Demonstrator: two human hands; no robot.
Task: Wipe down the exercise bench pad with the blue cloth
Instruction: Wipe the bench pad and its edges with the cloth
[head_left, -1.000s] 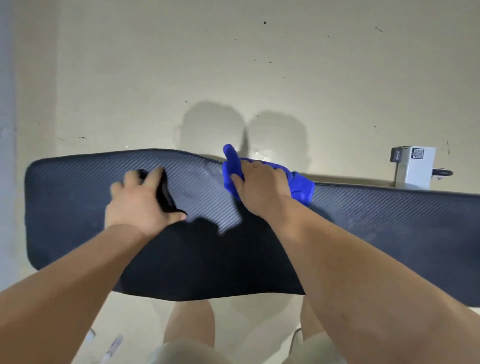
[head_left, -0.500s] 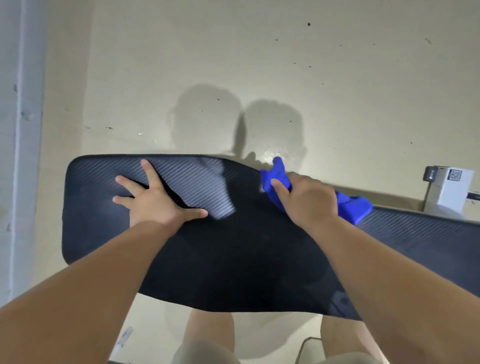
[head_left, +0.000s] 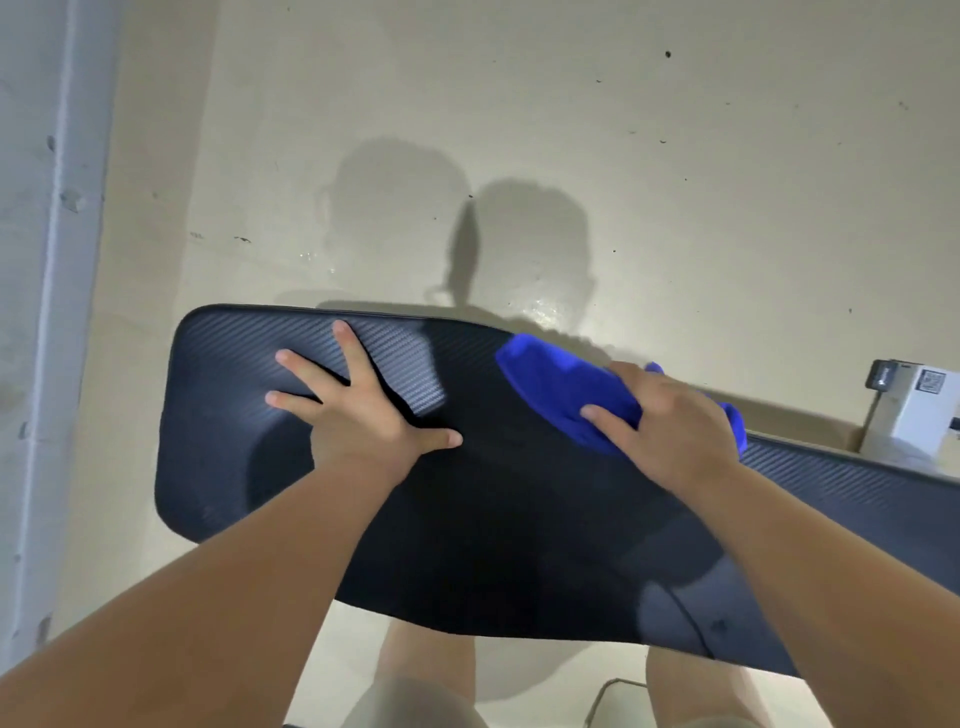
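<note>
The black bench pad (head_left: 223, 467), with a woven carbon-like texture, stretches across the view from left to right below me. My left hand (head_left: 358, 410) lies flat on its left part with the fingers spread, holding nothing. My right hand (head_left: 675, 431) presses a bunched blue cloth (head_left: 561, 389) onto the pad's far edge, right of centre. Most of the cloth sticks out to the left of the fingers and a bit shows behind the hand.
The beige floor (head_left: 519, 156) lies beyond the pad, with my shadow on it. A white box-like part with a label (head_left: 919, 410) stands at the far right behind the pad. A pale wall edge (head_left: 52, 312) runs down the left. My legs show below the pad.
My left hand went from curled on the pad to flat with spread fingers. My right hand has slid the cloth rightwards along the pad's far edge. The view has shifted left.
</note>
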